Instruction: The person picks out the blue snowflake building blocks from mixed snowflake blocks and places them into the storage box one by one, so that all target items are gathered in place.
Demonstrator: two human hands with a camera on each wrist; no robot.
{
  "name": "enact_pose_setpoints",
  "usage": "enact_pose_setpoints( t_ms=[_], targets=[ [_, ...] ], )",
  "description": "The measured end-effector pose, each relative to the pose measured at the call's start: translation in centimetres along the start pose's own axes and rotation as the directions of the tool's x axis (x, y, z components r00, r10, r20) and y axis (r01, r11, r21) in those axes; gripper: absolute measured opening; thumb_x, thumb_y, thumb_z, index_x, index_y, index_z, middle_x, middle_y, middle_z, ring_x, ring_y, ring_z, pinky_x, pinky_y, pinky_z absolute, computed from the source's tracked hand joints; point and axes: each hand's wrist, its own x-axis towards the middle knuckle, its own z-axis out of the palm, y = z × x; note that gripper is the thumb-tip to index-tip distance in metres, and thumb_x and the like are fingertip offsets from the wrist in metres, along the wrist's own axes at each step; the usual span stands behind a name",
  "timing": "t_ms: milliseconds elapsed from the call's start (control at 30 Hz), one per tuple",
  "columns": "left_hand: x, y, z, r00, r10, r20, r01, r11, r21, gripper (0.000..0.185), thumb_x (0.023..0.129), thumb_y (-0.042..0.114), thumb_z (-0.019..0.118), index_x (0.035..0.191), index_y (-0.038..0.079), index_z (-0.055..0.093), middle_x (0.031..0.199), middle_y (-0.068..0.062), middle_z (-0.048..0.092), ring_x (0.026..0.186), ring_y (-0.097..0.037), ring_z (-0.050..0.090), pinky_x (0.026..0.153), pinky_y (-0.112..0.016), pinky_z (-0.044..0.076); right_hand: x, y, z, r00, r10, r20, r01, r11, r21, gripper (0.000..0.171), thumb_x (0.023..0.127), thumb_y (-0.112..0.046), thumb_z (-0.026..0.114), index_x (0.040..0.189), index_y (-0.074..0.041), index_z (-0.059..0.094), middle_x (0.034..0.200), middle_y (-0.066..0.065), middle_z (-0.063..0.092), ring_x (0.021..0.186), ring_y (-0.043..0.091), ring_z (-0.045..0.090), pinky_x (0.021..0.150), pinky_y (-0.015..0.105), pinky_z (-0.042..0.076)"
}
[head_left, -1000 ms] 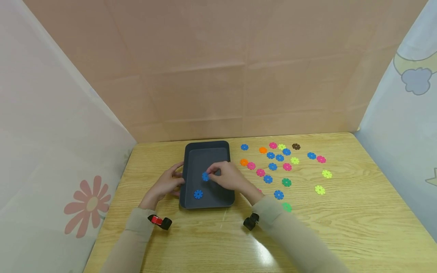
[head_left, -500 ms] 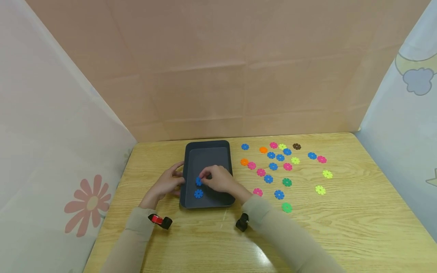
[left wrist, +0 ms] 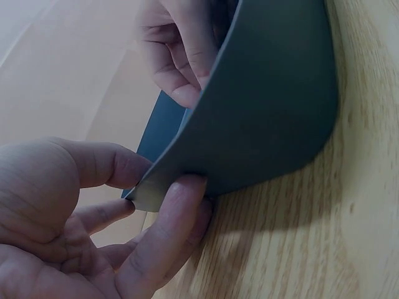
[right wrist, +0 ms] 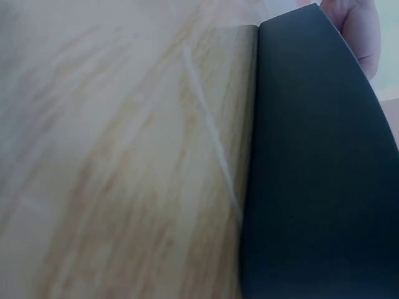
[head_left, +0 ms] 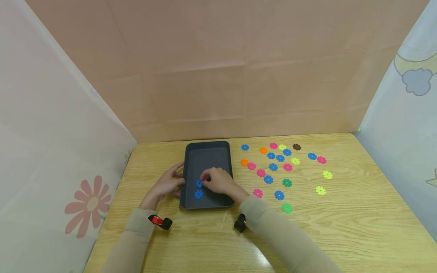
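Observation:
A dark grey tray (head_left: 208,159) lies on the wooden table. My left hand (head_left: 176,182) grips its left rim; in the left wrist view the thumb (left wrist: 171,227) and fingers (left wrist: 100,165) pinch the tray's edge (left wrist: 268,118). My right hand (head_left: 204,181) reaches into the tray and pinches a blue flower-shaped disc (head_left: 198,184) low over the tray floor. A second blue disc (head_left: 198,194) lies flat just nearer to me. The right wrist view shows only the tray's outer wall (right wrist: 312,174) and the table (right wrist: 124,156).
Several loose discs in blue, pink, green, yellow, orange and brown are scattered on the table right of the tray, such as a pink disc (head_left: 257,193), a blue disc (head_left: 279,195) and a green disc (head_left: 286,207). Cloth screens enclose the table at the back and on both sides.
My right hand has carried the blue disc left and toward me, down close to the other blue disc in the tray. The left hand has stayed on the rim.

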Motion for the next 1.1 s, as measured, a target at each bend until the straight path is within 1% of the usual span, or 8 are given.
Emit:
enact_pose_setpoints(
  t_ms=[167, 333, 500, 600, 767, 933, 1000, 1100],
  targets=[
    [0.1, -0.1, 0.0, 1.000, -0.002, -0.004, 0.002, 1.000, 0.005, 0.077, 0.097, 0.003, 0.059, 0.166, 0.011, 0.024, 0.141, -0.035, 0.048, 0.107, -0.043, 0.067, 0.064, -0.048, 0.064, -0.3, -0.1, -0.4, 1.000, -0.017, -0.009, 0.017, 1.000, -0.013, 0.007, 0.097, -0.020, 0.074, 0.102, -0.019, 0.079, 0.092, -0.010, 0.072, 0.081, 0.010, 0.062, 0.076, 0.032, 0.053],
    [0.3, -0.3, 0.0, 1.000, -0.014, -0.015, 0.014, 1.000, 0.015, 0.077, 0.096, 0.002, 0.059, 0.165, 0.013, 0.027, 0.139, -0.032, 0.050, 0.104, -0.038, 0.068, 0.064, -0.047, 0.064, -0.9, -0.3, -1.2, 0.997, -0.068, -0.028, 0.068, 0.998, 0.004, 0.010, 0.097, -0.019, 0.073, 0.104, -0.016, 0.079, 0.093, -0.009, 0.072, 0.083, 0.009, 0.063, 0.076, 0.031, 0.054],
    [0.4, -0.5, -0.1, 0.999, -0.027, -0.024, 0.027, 1.000, 0.013, 0.077, 0.095, 0.003, 0.060, 0.165, 0.016, 0.030, 0.139, -0.030, 0.051, 0.102, -0.035, 0.068, 0.065, -0.047, 0.064, -1.7, -0.5, -2.2, 0.990, -0.132, -0.055, 0.132, 0.991, -0.002, 0.009, 0.098, -0.018, 0.073, 0.102, -0.014, 0.079, 0.092, -0.008, 0.072, 0.081, 0.008, 0.063, 0.074, 0.028, 0.054],
    [0.4, -0.5, -0.1, 0.999, -0.027, -0.022, 0.028, 0.999, 0.019, 0.077, 0.095, 0.003, 0.059, 0.165, 0.016, 0.029, 0.140, -0.030, 0.051, 0.102, -0.034, 0.069, 0.065, -0.048, 0.064, -2.1, -0.4, -2.9, 0.985, -0.154, -0.075, 0.154, 0.988, -0.005, 0.010, 0.098, -0.018, 0.072, 0.102, -0.013, 0.079, 0.091, -0.008, 0.072, 0.080, 0.007, 0.063, 0.073, 0.027, 0.054],
    [0.5, -0.5, -0.2, 0.999, -0.027, -0.024, 0.027, 0.999, 0.018, 0.077, 0.096, 0.002, 0.059, 0.165, 0.016, 0.029, 0.140, -0.030, 0.050, 0.101, -0.034, 0.069, 0.065, -0.048, 0.064, -2.4, 0.1, -4.3, 0.986, -0.141, -0.090, 0.142, 0.990, 0.007, 0.013, 0.098, -0.019, 0.072, 0.106, -0.011, 0.079, 0.093, -0.007, 0.072, 0.083, 0.011, 0.064, 0.075, 0.031, 0.055],
    [0.5, -0.5, -0.1, 0.999, -0.028, -0.022, 0.028, 1.000, 0.012, 0.077, 0.096, 0.002, 0.059, 0.165, 0.017, 0.029, 0.139, -0.029, 0.050, 0.101, -0.034, 0.069, 0.065, -0.047, 0.064, -2.3, 1.2, -5.8, 0.985, -0.117, -0.126, 0.119, 0.993, 0.012, 0.014, 0.099, -0.019, 0.072, 0.108, -0.011, 0.078, 0.097, -0.006, 0.072, 0.087, 0.013, 0.064, 0.076, 0.033, 0.055],
    [0.5, -0.5, -0.1, 1.000, -0.024, -0.019, 0.024, 1.000, 0.014, 0.077, 0.095, 0.002, 0.059, 0.165, 0.016, 0.029, 0.139, -0.030, 0.050, 0.102, -0.035, 0.069, 0.065, -0.047, 0.064, -2.1, 1.8, -6.3, 0.982, -0.110, -0.153, 0.115, 0.993, 0.020, 0.014, 0.098, -0.019, 0.072, 0.108, -0.011, 0.078, 0.098, -0.005, 0.072, 0.083, 0.013, 0.063, 0.073, 0.033, 0.054],
    [0.4, -0.5, -0.1, 1.000, -0.017, -0.017, 0.017, 1.000, 0.014, 0.077, 0.095, 0.002, 0.059, 0.165, 0.014, 0.028, 0.139, -0.031, 0.050, 0.103, -0.036, 0.068, 0.064, -0.047, 0.064, -1.9, 2.7, -7.2, 0.978, -0.092, -0.189, 0.100, 0.995, 0.031, 0.015, 0.099, -0.021, 0.071, 0.109, -0.011, 0.078, 0.098, -0.004, 0.072, 0.071, 0.015, 0.058, 0.064, 0.033, 0.050]
  ],
)
